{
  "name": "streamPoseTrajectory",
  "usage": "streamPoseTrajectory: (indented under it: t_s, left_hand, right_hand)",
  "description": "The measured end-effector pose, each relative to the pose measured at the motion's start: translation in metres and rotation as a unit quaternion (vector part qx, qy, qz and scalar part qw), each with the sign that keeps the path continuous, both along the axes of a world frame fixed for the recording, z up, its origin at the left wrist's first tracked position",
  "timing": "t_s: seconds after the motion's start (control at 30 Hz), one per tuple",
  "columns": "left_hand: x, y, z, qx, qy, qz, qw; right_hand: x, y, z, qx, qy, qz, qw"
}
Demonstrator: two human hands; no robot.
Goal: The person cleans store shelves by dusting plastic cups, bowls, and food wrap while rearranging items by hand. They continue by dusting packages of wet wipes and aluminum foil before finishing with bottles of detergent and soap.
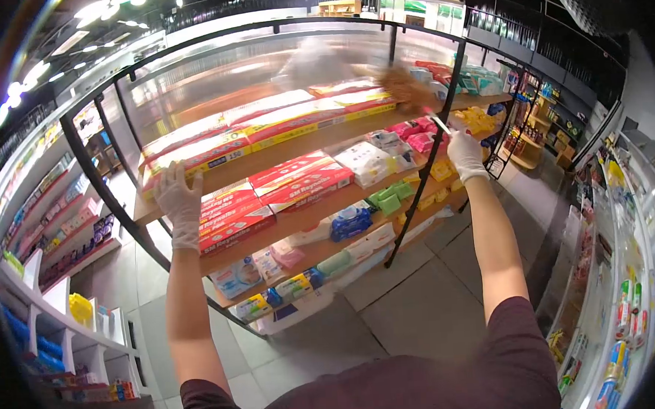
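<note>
My right hand (pixel 466 155), in a thin white glove, is closed round the pale handle of a feather duster (pixel 408 91). The duster's brown, fluffy head is blurred and lies over the right part of the top shelf, by a black upright. My left hand (pixel 175 189), also gloved, rests with fingers outstretched against the front left corner of the top shelf (pixel 280 149). Flat red, white and yellow boxes (pixel 286 124) line that shelf beside it. On the shelf below, red-and-white Reynolds foil boxes (pixel 299 178) sit near my left wrist.
White packs (pixel 370 161), pink packs (pixel 416 135) and green packs (pixel 388 199) fill the lower shelves. A black metal frame post (pixel 426 173) stands between my arms. Stocked shelving (pixel 61 211) runs along the left, and hanging goods (pixel 633 307) line the right. Grey floor tiles (pixel 414 303) lie below.
</note>
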State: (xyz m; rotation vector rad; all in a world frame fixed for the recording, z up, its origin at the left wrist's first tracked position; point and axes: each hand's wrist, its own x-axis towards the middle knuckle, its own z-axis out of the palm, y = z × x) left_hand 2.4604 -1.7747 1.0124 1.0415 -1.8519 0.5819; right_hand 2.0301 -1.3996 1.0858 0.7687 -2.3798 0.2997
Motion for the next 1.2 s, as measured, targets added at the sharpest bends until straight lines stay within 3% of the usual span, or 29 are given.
streamPoseTrajectory:
  t_s: [0.07, 0.13, 0.2, 0.3, 0.37, 0.47, 0.5, 0.57, 0.6, 0.63, 0.73, 0.77, 0.8, 0.87, 0.93, 1.0, 1.03, 1.07, 1.1, 1.17, 1.2]
  left_hand:
    - [-0.003, -0.001, 0.003, -0.029, 0.023, 0.005, 0.999]
    - [-0.003, -0.002, -0.002, -0.018, 0.019, -0.001, 1.000]
    - [-0.004, 0.003, 0.001, -0.010, 0.005, 0.006, 1.000]
    - [-0.002, -0.005, -0.004, -0.015, -0.027, 0.030, 0.999]
    - [-0.002, -0.003, -0.003, -0.015, -0.041, 0.044, 0.998]
    - [0.000, -0.011, -0.005, 0.017, -0.033, 0.013, 0.999]
    - [0.000, -0.014, -0.006, 0.014, -0.029, 0.005, 0.999]
    - [-0.001, -0.016, -0.005, -0.002, -0.035, 0.000, 0.999]
    - [0.001, -0.015, -0.007, -0.005, -0.043, -0.003, 0.999]
    - [0.000, -0.009, -0.005, -0.004, -0.040, 0.000, 0.999]
    - [0.000, -0.013, -0.006, -0.023, -0.043, -0.004, 0.999]
    - [0.001, -0.014, -0.006, -0.026, -0.047, -0.002, 0.999]
    - [0.000, -0.016, -0.007, -0.029, -0.048, 0.001, 0.998]
    - [0.000, -0.019, -0.008, -0.055, -0.058, -0.002, 0.997]
    - [0.001, -0.023, -0.010, -0.076, -0.068, 0.015, 0.995]
    - [0.014, -0.059, -0.024, -0.075, -0.135, 0.034, 0.987]
    - [0.011, -0.041, -0.014, -0.028, -0.087, -0.002, 0.996]
    - [0.015, -0.034, -0.009, -0.016, -0.079, -0.034, 0.996]
    - [0.016, -0.031, -0.014, -0.100, -0.071, -0.021, 0.992]
    - [0.019, 0.010, -0.007, -0.079, 0.032, -0.163, 0.983]
    - [0.023, 0.025, -0.019, -0.059, 0.081, -0.209, 0.973]
  right_hand:
    - [-0.016, 0.010, -0.013, 0.009, -0.022, -0.001, 1.000]
    - [0.043, 0.004, -0.009, 0.038, -0.052, 0.148, 0.987]
    - [0.033, -0.017, -0.064, 0.076, 0.030, 0.288, 0.954]
    - [0.058, 0.008, -0.049, -0.119, 0.024, 0.455, 0.882]
    - [0.029, 0.023, -0.034, -0.082, -0.012, 0.287, 0.954]
    - [-0.078, 0.023, -0.035, -0.118, -0.030, 0.092, 0.988]
    - [-0.116, 0.019, -0.036, -0.159, -0.025, 0.073, 0.984]
    - [-0.143, 0.026, -0.022, -0.108, -0.029, 0.049, 0.993]
    - [-0.175, 0.028, -0.035, -0.085, 0.078, 0.077, 0.990]
    - [-0.206, 0.032, -0.043, 0.015, -0.049, 0.067, 0.996]
    - [-0.148, 0.088, -0.030, -0.027, -0.149, 0.052, 0.987]
    - [-0.139, 0.113, -0.047, -0.078, -0.134, 0.089, 0.984]
    - [-0.112, 0.134, -0.052, -0.065, -0.130, 0.063, 0.987]
    - [-0.076, 0.180, -0.106, -0.119, -0.092, 0.109, 0.983]
    - [-0.017, 0.201, -0.166, -0.217, -0.167, 0.098, 0.957]
    - [0.020, 0.205, -0.281, -0.265, -0.096, 0.122, 0.952]
    - [0.052, 0.202, -0.303, -0.312, -0.275, 0.111, 0.902]
    - [0.075, 0.192, -0.315, -0.343, -0.445, 0.092, 0.822]
    - [0.074, 0.177, -0.323, -0.343, -0.449, 0.124, 0.816]
    - [0.065, 0.143, -0.334, -0.347, -0.454, 0.181, 0.800]
    - [0.064, 0.120, -0.307, -0.367, -0.474, 0.175, 0.781]
